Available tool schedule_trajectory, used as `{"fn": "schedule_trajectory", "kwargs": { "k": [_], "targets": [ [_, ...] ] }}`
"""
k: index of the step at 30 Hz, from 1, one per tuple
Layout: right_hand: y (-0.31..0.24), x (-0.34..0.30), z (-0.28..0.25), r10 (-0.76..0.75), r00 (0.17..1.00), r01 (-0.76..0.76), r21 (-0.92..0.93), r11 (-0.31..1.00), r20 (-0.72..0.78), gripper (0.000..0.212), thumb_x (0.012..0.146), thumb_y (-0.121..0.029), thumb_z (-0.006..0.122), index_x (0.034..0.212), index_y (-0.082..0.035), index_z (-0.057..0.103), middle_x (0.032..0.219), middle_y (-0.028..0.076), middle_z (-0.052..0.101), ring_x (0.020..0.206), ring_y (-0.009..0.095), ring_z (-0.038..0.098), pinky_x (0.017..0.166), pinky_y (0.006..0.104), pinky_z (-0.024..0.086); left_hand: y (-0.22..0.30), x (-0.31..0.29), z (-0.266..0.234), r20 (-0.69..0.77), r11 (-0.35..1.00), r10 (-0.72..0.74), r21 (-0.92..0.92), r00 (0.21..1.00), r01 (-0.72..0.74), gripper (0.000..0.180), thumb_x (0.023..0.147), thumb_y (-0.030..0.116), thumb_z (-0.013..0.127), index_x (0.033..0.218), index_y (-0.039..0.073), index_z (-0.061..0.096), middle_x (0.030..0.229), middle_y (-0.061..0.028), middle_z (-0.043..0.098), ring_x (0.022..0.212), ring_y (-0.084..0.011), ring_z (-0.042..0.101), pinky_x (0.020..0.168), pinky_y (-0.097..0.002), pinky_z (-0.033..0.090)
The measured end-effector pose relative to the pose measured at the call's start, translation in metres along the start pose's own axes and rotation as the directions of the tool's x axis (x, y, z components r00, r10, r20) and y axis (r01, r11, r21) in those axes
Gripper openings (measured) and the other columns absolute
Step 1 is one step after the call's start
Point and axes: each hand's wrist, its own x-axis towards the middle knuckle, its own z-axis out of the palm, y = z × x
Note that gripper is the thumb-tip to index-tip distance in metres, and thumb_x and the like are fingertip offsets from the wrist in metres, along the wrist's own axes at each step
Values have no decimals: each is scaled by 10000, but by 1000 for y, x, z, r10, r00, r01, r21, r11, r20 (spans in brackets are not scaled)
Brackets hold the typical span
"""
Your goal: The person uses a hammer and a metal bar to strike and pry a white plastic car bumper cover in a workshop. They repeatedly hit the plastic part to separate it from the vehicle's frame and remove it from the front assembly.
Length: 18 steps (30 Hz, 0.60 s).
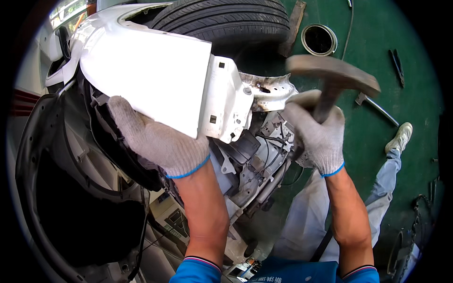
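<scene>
Raised in front of me, my right hand [321, 134], in a light knitted glove, is closed around the handle of a hammer [335, 75]. The hammer's rusty brown head is blurred by motion. Below and left of it, a white metal bracket [222, 94] with square holes sticks out from the end of a white car fender [146, 75]. My gloved left hand [160, 141] is at the fender's near edge, closed on it, with part of the hand hidden beneath the panel. A bent, rust-stained metal piece [269, 92] projects beyond the bracket.
A tyre [222, 21] lies past the fender. Bare engine-bay parts and wires [264, 151] fill the space between my arms. An open tin [319, 39], pliers [397, 67] and another hammer [377, 107] lie on the green floor [363, 37]. An open bonnet [28, 188] is at left.
</scene>
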Motion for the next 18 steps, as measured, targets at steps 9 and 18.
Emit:
{"fn": "schedule_trajectory", "kwargs": {
  "k": [9, 18],
  "targets": [
    [18, -14, 13, 78, 995, -72, -106, 992, 56, 277, 904, -221, 718, 1060, 7, 700, 893, 102, 740, 824, 163, 694, 773, 340, 548, 2, 3, 10, -40, 990, -45, -132, 998, 40, 636, 1083, 436, 320, 1595, 66, 253, 1511, -226, 457, 1328, -361, 578, 1041, -492, 582],
    [38, -21, 12, 64, 998, -59, -212, 976, 18, 266, 889, -233, 737, 1015, -5, 684, 790, 65, 697, 708, 134, 634, 701, 320, 533, -15, 10, -7, 127, 792, -105, -589, 986, 160, 609, 1083, 408, 339, 1576, 53, 290, 1510, -246, 449, 1366, -371, 540, 1044, -497, 573]
  ]
}}
